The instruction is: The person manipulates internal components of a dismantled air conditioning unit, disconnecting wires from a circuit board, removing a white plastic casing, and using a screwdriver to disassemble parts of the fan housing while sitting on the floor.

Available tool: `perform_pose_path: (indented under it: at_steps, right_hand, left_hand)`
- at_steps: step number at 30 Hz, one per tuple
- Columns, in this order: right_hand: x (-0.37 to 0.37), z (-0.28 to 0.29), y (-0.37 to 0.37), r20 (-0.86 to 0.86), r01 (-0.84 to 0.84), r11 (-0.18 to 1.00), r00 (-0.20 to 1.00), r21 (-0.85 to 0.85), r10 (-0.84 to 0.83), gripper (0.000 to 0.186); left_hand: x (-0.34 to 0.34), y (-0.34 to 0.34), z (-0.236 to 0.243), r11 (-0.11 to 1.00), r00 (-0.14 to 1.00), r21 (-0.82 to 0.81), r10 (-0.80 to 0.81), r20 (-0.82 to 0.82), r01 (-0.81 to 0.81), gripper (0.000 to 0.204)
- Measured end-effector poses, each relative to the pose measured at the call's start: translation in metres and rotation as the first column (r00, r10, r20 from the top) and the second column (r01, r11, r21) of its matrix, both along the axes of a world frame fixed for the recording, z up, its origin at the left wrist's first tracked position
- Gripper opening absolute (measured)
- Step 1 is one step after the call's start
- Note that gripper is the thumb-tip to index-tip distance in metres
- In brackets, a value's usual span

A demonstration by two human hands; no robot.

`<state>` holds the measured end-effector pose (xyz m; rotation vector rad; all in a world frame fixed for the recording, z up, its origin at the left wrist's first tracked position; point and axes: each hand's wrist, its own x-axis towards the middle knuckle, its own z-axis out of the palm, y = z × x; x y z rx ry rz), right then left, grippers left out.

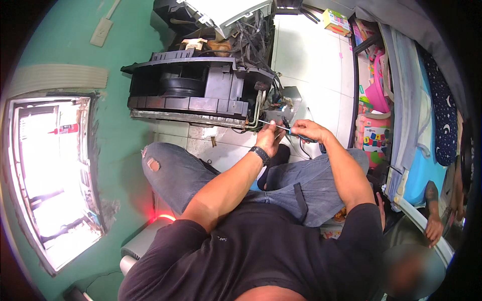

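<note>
My right hand [310, 131] is wrapped round the dark and blue handle of a screwdriver [289, 132]. Its thin shaft points left, toward the bent metal pipes [258, 108] at the right end of a black air conditioner body [221, 85]. Around the front part of the shaft the fingers of my left hand [268, 137] are closed; my wrist carries a black watch. The screwdriver's tip lies close to the pipes and the end of the finned coil [188, 118], but I cannot tell what it touches. A round dark opening shows in the housing.
Tangled cables [248, 37] and a white panel [226, 12] are behind the housing. At left, a window opening [55, 175] pierces the green wall. Toy-filled shelves [371, 100] line the right side. Another person's hand [434, 231] rests on a white rail at lower right.
</note>
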<state>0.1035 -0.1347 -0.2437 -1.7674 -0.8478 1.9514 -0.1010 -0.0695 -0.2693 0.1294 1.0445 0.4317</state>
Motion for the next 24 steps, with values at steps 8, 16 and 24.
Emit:
perform_pose_path:
  at_steps: [8,16,24]
  right_hand:
    - [0.022,0.024,-0.025,0.325,-0.051,0.956,0.945,0.288,-0.048,0.043]
    - [0.019,0.009,-0.028,0.039,0.197,0.98,0.98,0.022,-0.197,0.038]
    - [0.028,0.008,-0.021,-0.003,0.153,0.986,0.988,-0.06,-0.154,0.046]
  left_hand:
    - [0.016,0.005,-0.012,0.988,0.968,0.052,0.154,-0.2,-0.147,0.031]
    - [0.013,0.004,-0.008,0.983,0.983,0.086,0.171,-0.068,-0.165,0.026]
    - [0.011,0.005,-0.007,0.987,0.988,0.054,0.15,-0.035,-0.148,0.021]
